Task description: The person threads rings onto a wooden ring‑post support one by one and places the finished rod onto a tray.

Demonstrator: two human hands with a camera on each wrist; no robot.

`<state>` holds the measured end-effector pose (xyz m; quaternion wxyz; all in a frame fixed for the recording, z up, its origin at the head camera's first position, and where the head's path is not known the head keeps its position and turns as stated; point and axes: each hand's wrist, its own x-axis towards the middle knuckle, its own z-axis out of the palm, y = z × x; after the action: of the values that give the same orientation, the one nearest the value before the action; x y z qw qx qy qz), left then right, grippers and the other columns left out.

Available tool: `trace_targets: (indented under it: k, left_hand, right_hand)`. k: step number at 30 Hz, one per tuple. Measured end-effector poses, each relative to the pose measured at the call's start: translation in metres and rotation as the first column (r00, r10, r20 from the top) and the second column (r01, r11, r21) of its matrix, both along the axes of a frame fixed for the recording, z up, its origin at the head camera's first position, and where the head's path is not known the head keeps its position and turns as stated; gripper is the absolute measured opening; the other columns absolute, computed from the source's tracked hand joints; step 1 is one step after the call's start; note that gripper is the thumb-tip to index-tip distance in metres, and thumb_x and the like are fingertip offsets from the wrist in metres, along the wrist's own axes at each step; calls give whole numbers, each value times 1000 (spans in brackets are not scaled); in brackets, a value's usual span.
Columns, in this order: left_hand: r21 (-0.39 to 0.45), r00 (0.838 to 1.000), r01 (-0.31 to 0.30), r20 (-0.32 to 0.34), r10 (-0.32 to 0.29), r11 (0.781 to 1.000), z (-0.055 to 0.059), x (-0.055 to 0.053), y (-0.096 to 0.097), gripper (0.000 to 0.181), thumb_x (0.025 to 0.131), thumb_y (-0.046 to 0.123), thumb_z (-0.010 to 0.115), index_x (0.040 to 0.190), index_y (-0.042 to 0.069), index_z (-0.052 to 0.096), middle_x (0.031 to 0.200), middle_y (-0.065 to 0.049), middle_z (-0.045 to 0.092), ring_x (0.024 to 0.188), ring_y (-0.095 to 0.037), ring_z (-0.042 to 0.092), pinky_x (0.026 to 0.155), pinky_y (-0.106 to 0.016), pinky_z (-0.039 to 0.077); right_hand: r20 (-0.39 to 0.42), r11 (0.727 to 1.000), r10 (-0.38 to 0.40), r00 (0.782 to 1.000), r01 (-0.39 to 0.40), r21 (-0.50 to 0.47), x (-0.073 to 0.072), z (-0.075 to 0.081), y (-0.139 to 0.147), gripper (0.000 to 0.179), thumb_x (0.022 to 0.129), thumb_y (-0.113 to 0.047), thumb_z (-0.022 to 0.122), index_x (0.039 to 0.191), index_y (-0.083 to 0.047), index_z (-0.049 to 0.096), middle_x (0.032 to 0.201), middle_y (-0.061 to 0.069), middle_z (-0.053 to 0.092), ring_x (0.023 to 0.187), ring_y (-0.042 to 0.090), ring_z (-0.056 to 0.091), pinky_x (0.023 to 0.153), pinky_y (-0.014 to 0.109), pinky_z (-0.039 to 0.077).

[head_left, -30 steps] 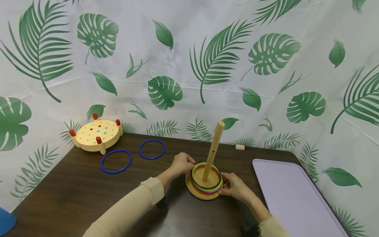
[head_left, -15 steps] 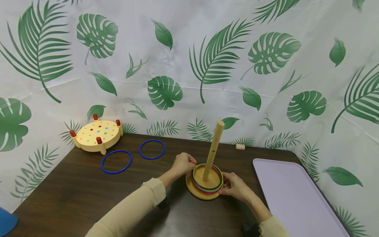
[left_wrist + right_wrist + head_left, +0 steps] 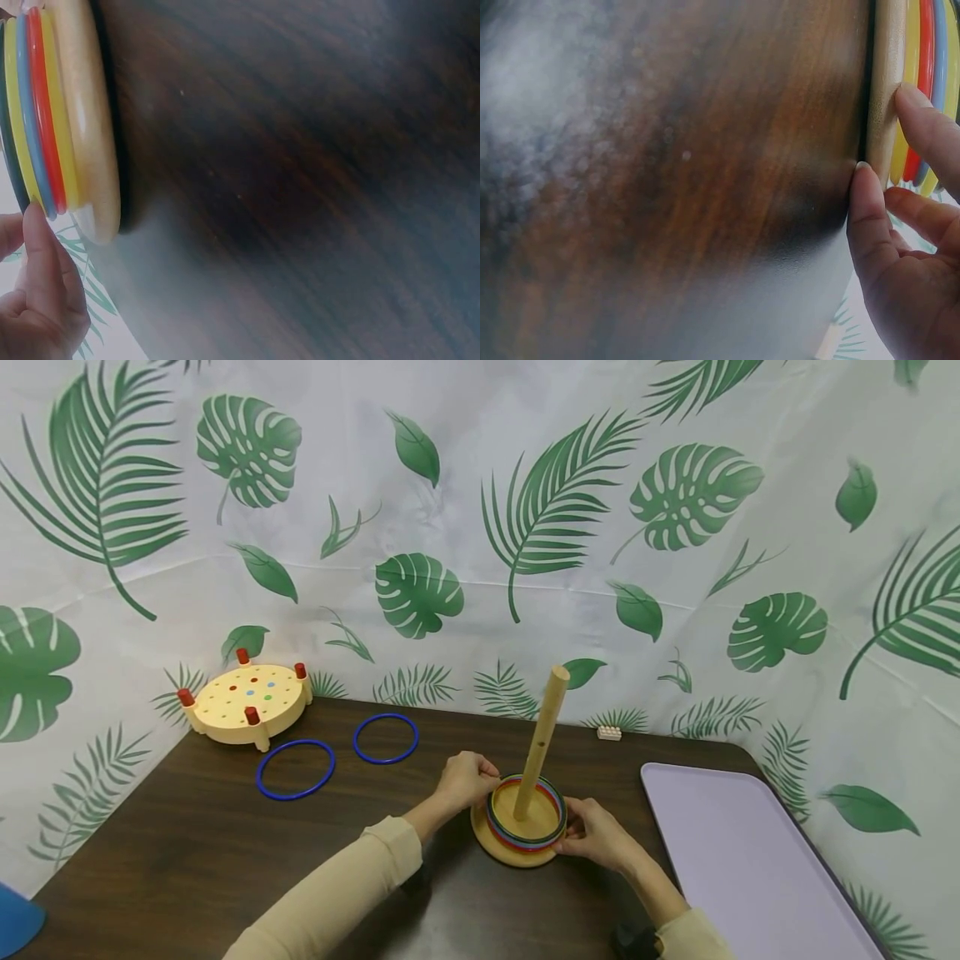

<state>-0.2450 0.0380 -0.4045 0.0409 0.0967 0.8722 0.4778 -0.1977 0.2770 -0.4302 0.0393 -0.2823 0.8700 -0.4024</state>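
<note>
A round wooden base carries an upright wooden peg, with several colored rings stacked around it. From the top, the left wrist view shows a black ring, then yellow, a blue ring, a red ring and yellow against the base. My left hand pinches the black ring at the stack's left side, its fingertips also right at the yellow one below. On the other side my right hand grips the base's edge, thumb and fingertips against the wood beside the rings.
Two blue rings lie flat to the left on the dark table. Behind them rests a cream round stool-like toy with red-tipped legs. A lilac tray stands at right, a small pale block at the back edge.
The black ring and those under it have settled closer together around the peg. My left hand has shifted slightly right and down with them; the right hand has stayed in place.
</note>
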Motion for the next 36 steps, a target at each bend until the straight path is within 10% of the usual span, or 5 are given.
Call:
trace_targets:
  k: [17,36]
  left_hand:
    - [186,995,3,98,-22,982,-3,-1,-34,13,87,8,65,92,-4,68,85,-13,67,73,-30,68,56,-28,58]
    - [92,979,-197,68,191,976,-5,-1,-187,24,89,9,62,105,-9,61,95,-21,66,82,-30,67,64,-30,59]
  right_hand:
    - [56,999,-31,998,30,22,1,2,-2,39,75,-8,77,105,8,59,83,7,65,68,4,59,61,20,52]
    - [52,1000,-12,999,12,-6,1,3,-2,43,75,-5,77,109,12,56,86,11,65,70,5,60,61,21,53]
